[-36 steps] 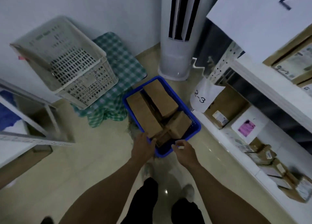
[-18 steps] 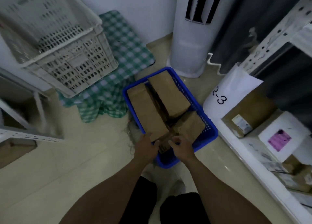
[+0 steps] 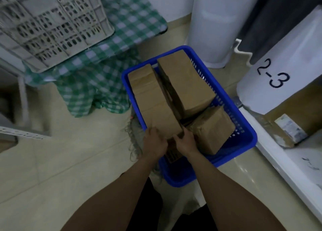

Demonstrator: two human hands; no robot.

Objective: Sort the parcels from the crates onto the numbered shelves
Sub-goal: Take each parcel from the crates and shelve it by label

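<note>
A blue crate (image 3: 244, 149) on the floor holds several brown cardboard parcels. A long parcel (image 3: 153, 102) lies along its left side, a bigger one (image 3: 184, 84) leans at the back, and a small one (image 3: 212, 128) sits at the right. My left hand (image 3: 154, 142) grips the near left corner of the long parcel. My right hand (image 3: 185, 141) grips its near right corner, with the fingers curled over the edge. A flat parcel underneath is mostly hidden by my hands.
A white shelf (image 3: 285, 163) runs along the right with a paper label "2-3" (image 3: 273, 74) and a labelled box (image 3: 292, 119) on it. A grey perforated crate (image 3: 52, 25) stands on a green checked cloth (image 3: 108, 60). A white floor-standing unit (image 3: 216, 25) is behind the blue crate.
I have bent closer to the blue crate. Both hands dropped from its near rim onto the near end of the long left parcel and closed on it.
</note>
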